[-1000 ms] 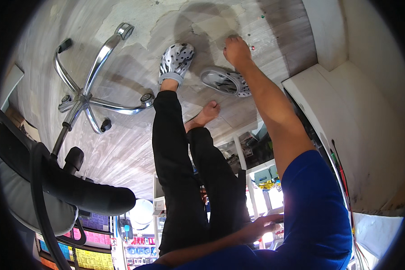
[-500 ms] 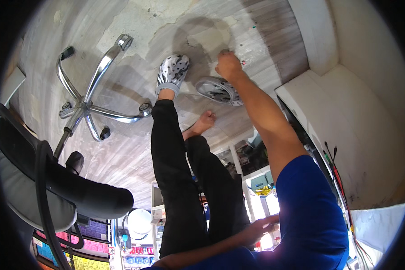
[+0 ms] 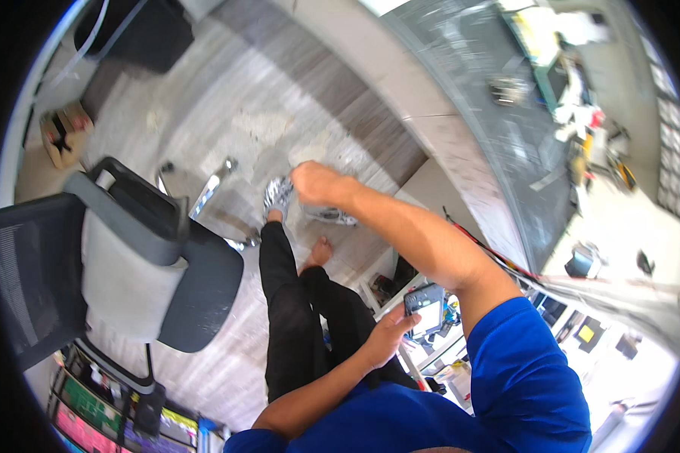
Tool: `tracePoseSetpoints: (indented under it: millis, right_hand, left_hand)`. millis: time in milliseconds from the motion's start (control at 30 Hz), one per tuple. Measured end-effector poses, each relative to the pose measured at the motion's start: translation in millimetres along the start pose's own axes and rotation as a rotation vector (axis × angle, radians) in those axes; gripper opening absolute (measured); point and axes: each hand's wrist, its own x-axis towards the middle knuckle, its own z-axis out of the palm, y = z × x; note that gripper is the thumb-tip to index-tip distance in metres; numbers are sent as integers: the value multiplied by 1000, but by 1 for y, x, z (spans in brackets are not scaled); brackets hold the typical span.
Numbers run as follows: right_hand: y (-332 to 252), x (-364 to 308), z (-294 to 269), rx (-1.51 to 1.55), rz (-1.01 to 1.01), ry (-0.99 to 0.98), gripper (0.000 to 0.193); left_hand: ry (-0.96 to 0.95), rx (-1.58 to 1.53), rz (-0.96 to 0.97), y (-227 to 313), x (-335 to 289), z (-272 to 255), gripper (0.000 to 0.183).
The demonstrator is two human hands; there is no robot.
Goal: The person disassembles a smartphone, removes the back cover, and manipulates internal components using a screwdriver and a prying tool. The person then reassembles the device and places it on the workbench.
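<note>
My left hand (image 3: 386, 338) is closed round a flat, phone-shaped device (image 3: 426, 308), held out in front of my waist. Its upper part is dark and its lower part bright white. My right arm reaches forward, and its hand (image 3: 314, 183) is closed in a fist above the floor. Whatever its fingers may hold is hidden. Below that hand, a black-and-white patterned clog (image 3: 278, 192) is on my one foot. The other clog (image 3: 329, 216) lies off the foot, partly covered by my right forearm. My other foot (image 3: 319, 252) is bare on the floor.
A wheeled office chair (image 3: 208, 298) stands at left. At right, a grey-topped workbench (image 3: 499, 136) carries scattered tools and parts. Red and black cables (image 3: 499, 260) run along its near edge. An open cardboard box (image 3: 66, 134) sits at far left, and a shelf with coloured packs at lower left.
My view has lifted, bringing in the workbench and more of the chair. My right hand has come up from near the floor. The device in my left hand now shows.
</note>
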Motion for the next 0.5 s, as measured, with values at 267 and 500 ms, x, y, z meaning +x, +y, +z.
tracePoseSetpoints:
  millis: [267, 500]
  right_hand:
    - [-215, -224, -262, 363, -90, 671, 15]
    - [-284, -454, -283, 655, 264, 1153, 23]
  left_hand:
    - [23, 314, 284, 72, -72, 120, 47]
    - [-139, 469, 428, 135, -112, 202, 43]
